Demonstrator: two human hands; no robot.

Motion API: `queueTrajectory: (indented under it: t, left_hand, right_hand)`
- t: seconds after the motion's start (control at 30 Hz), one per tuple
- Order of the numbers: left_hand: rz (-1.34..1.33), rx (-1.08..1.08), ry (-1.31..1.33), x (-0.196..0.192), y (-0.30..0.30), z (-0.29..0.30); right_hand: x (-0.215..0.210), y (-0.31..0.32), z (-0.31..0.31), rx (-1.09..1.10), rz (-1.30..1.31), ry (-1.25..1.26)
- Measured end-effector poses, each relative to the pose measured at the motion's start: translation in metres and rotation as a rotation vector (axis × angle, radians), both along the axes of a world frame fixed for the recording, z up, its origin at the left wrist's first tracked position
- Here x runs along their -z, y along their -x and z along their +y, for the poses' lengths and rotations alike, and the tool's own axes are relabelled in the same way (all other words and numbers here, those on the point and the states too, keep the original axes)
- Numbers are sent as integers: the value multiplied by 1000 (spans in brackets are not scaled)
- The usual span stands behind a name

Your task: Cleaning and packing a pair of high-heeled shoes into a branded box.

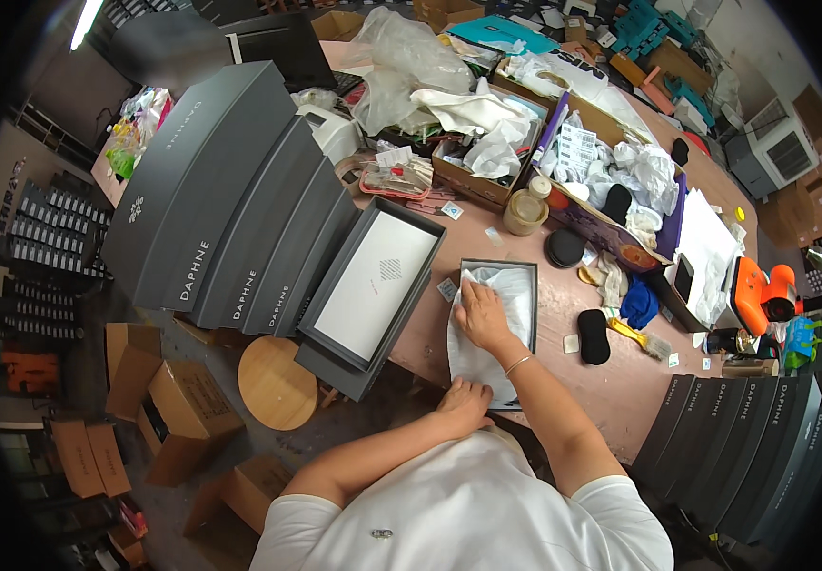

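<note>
An open dark grey shoebox (534, 314) lies in front of me at the table's near edge. White tissue paper (473, 356) covers its inside and hangs over its left wall. My right hand (483, 316) rests on the tissue toward the far end, fingers stretched out, palm down. At the near end my left hand (465, 406) lies on the paper's edge with its fingers slightly bent. Whatever is under the tissue is hidden. Left of this box, a grey lid or tray with a white lining (379, 276) sits on another dark box.
Stacked grey shoeboxes stand at the left (239, 209) and right (744, 447). A black shoe brush or pad (594, 337), yellow brush (639, 338), round black tin (564, 248) and glue jar (525, 213) lie to the right. Behind is a paper-filled carton (611, 171). A round stool (278, 383) stands below.
</note>
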State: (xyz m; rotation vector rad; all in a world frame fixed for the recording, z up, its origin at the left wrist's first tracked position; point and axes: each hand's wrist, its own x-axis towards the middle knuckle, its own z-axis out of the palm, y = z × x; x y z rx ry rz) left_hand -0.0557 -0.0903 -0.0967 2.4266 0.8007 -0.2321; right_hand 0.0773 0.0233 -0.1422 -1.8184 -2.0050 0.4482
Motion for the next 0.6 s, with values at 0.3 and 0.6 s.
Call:
queueTrajectory:
  t: [0.3,0.6]
  left_hand:
    - [-84,-174,334,-6,-8,10]
    - [-183,-713,-327,-48,102,121]
  right_hand:
    - [-49,5,33,-152,-404,488]
    - [-46,2,-69,-95,-244,166]
